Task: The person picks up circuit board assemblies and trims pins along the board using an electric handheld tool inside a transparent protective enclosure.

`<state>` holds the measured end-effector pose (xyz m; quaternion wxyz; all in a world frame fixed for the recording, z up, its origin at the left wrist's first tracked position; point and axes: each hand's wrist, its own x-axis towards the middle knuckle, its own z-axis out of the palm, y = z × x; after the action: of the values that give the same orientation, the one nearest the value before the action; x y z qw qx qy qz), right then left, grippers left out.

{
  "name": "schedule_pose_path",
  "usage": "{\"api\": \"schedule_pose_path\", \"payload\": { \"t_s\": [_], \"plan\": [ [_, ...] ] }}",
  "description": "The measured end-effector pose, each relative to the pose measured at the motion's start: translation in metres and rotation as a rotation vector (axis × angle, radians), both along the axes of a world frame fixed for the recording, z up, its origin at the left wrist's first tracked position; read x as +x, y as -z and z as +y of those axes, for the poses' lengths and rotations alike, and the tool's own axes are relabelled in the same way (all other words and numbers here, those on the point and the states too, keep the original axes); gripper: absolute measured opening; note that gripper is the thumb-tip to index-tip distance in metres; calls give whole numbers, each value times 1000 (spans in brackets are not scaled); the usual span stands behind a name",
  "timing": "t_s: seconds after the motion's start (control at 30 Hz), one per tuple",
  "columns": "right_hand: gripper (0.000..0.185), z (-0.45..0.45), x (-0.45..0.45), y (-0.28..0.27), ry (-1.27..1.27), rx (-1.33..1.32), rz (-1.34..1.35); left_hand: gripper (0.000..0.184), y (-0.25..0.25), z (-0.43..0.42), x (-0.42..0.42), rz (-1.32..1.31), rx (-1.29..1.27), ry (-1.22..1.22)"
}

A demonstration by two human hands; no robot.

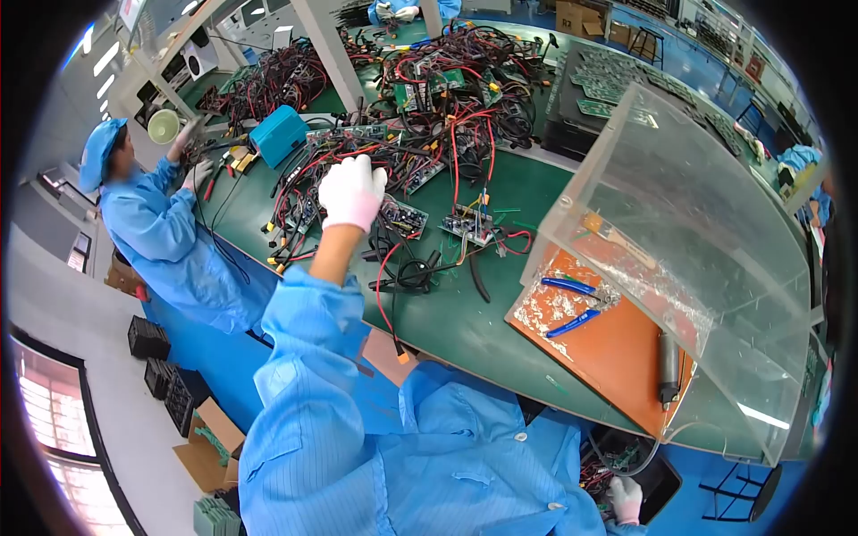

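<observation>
My left hand [352, 192], in a white glove, is raised over a heap of circuit boards and wires on the green table [447, 326]. Its fingers are curled in, and anything inside them is hidden. To its right lies a circuit board [469, 227] with red wires attached. Low at the right, my right hand [625, 498], also gloved, is down beside a black bin [657, 487] holding wires and boards. Its fingers point into the bin and are partly hidden. A black cable coil [416, 272] rests on the table nearer to me.
A clear plastic hood [679, 241] covers an orange board [617, 357] with blue cutters [573, 322] and a black tool [668, 371]. At the left a co-worker [165, 228] handles wires near a teal box [279, 136]. A large wire pile [465, 76] stands behind.
</observation>
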<state>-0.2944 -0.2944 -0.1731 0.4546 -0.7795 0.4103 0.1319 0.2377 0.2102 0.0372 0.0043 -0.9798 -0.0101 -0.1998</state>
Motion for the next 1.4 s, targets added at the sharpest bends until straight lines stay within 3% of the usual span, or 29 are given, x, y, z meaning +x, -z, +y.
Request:
{"api": "schedule_pose_path", "payload": {
  "t_s": [0.07, 0.23, 0.3, 0.33, 0.4, 0.57, 0.63, 0.67, 0.73, 0.83, 0.9, 1.0, 1.07, 1.1, 1.17, 1.2, 1.3, 1.4],
  "plan": [
    [25, 31, 36, -34, -334, -214, 20, 39, -6, 12, 12, 241, 94, -191],
    [19, 64, 84, -82, -550, -282, 151, 48, -9, -2, 18, 456, 155, -112],
    [42, 71, 101, -98, -641, -133, 214, 49, -8, -7, 20, 523, 164, -112],
    [42, 80, 111, -109, -649, -139, 213, 50, -8, -9, 21, 582, 183, -103],
    [38, 95, 125, -125, -808, -280, 588, 53, -10, -13, 24, 703, 225, -79],
    [49, 88, 104, -108, -1013, -332, 650, 49, -17, -17, 29, 916, 39, -145],
    [45, 90, 111, -124, -1024, -341, 589, 36, -6, -5, 20, 819, -359, -236],
    [41, 90, 114, -134, -1033, -350, 532, 36, 0, 1, 13, 814, -351, -233],
    [34, 96, 128, -159, -1040, -364, 412, 41, 10, 15, -2, 460, -903, -94],
    [35, 97, 133, -176, -983, -342, 258, 54, 0, 31, -31, 310, -1062, 26],
    [38, 97, 141, -182, -940, -338, 107, 58, -29, 35, -65, 262, -1336, 195],
    [48, 112, 167, -194, -860, -294, -26, 62, -38, 38, -100, 51, -1390, 408],
    [19, 151, 199, -236, -717, -202, -536, 62, -56, 19, -135, -97, -1361, 329],
    [19, 158, 212, -236, -711, -199, -536, 60, -56, 11, -146, -128, -1333, 389],
    [33, 172, 236, -225, -844, 20, -897, 58, -48, -8, -163, -157, -1308, 450],
    [33, 182, 249, -222, -840, 15, -896, 57, -41, -19, -170, -194, -1171, 458],
    [76, 220, 285, -223, -917, 126, -951, 52, -29, -49, -193, -321, -968, 604],
    [78, 247, 294, -229, -882, 298, -800, 44, -30, -69, -213, -380, -874, 704]
  ]
}}
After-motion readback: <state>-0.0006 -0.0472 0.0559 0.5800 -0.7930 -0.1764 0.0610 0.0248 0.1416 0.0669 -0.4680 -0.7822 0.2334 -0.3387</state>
